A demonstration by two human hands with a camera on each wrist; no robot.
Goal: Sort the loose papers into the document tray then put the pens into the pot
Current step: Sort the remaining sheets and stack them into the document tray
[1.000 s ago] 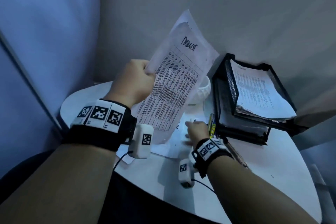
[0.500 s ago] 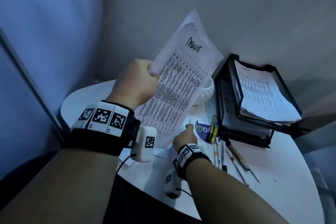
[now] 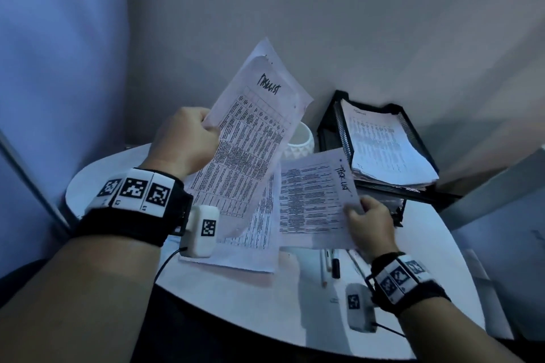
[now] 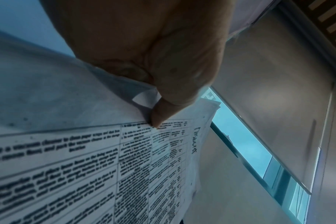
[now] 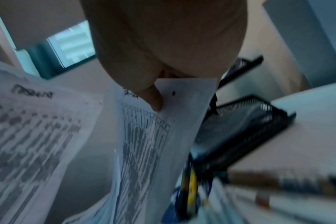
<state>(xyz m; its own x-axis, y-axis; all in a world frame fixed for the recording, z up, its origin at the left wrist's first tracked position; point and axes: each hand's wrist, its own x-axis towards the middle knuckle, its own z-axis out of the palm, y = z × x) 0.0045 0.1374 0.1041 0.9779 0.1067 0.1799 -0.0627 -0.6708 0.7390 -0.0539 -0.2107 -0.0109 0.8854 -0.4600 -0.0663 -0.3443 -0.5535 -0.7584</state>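
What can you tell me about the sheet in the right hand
The sheet is white printer paper carrying a dense printed table, with "TASK LIST" handwritten in dark ink along one edge and a small dark dot near a corner. The right hand pinches it near that corner, thumb on the printed face. It is lifted off the table, flat and slightly tilted, in front of the tray, beside the papers the left hand holds up.

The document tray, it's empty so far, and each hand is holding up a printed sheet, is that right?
Not quite: the document tray already holds a stack of printed sheets, as the head view shows. The rest stands: the left hand and right hand each hold a sheet.
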